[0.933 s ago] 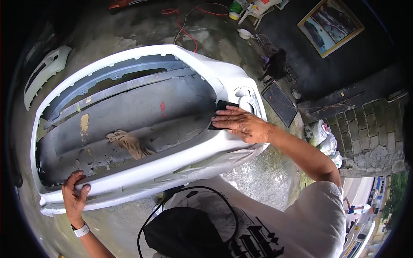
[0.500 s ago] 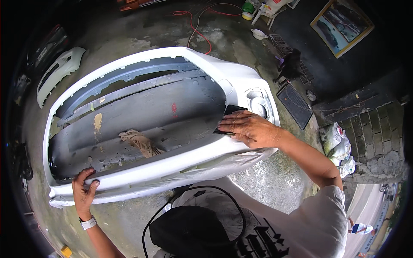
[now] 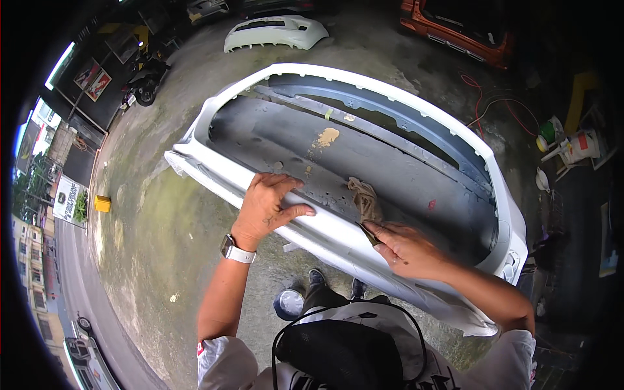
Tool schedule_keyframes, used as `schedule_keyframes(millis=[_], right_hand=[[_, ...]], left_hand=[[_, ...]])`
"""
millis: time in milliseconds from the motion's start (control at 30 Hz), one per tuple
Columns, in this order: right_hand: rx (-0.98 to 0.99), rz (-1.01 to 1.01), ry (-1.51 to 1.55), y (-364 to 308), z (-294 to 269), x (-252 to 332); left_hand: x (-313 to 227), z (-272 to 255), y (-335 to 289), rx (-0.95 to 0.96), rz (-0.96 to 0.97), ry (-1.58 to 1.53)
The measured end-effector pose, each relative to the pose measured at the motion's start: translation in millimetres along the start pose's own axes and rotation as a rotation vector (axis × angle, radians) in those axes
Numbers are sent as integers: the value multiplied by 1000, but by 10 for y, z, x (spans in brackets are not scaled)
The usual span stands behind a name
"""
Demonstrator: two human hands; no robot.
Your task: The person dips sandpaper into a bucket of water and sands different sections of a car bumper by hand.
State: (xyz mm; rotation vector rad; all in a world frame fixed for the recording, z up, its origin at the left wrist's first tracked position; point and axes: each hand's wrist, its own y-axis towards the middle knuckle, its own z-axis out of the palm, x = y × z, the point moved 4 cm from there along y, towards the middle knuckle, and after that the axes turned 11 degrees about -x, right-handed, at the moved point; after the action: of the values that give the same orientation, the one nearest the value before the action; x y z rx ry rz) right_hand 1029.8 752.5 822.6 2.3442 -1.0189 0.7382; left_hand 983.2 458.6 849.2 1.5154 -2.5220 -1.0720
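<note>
A white car bumper (image 3: 221, 164) lies across in front of me, its long near bar slanting from the left toward the lower right. Over that bar curls my left hand (image 3: 263, 207), fingers at the inner edge and thumb on the outer face, closed on the bumper. Farther right on the same bar, my right hand (image 3: 411, 250) is closed around a small dark sheet of sandpaper (image 3: 368, 234), which touches the bumper; part of the sheet is hidden under the fingers. A crumpled tan cloth (image 3: 365, 198) lies inside the bumper's opening, just beyond my right hand.
Under the bumper is a grey, paint-marked panel (image 3: 273, 133). A bucket (image 3: 288, 303) stands by my feet. Another white bumper (image 3: 276, 34) lies on the floor at the back. A red hose (image 3: 480, 107), a yellow box (image 3: 102, 203) and a motorcycle (image 3: 146, 81) are farther off.
My view has turned leftward. My right hand, with the sandpaper, has moved from the bumper's right corner to its near bar. My left hand now sits closer to the right one.
</note>
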Motion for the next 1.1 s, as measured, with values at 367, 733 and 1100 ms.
schedule_keyframes(millis=[367, 733, 1100], right_hand=[[111, 108, 83, 2246, 1108, 464], [67, 298, 430, 4616, 2297, 727], [150, 194, 25, 3313, 1515, 745]], left_hand=[[1192, -943, -85, -228, -200, 105], [2766, -1110, -3, -35, -436, 342], [2944, -1040, 77, 34, -443, 241]])
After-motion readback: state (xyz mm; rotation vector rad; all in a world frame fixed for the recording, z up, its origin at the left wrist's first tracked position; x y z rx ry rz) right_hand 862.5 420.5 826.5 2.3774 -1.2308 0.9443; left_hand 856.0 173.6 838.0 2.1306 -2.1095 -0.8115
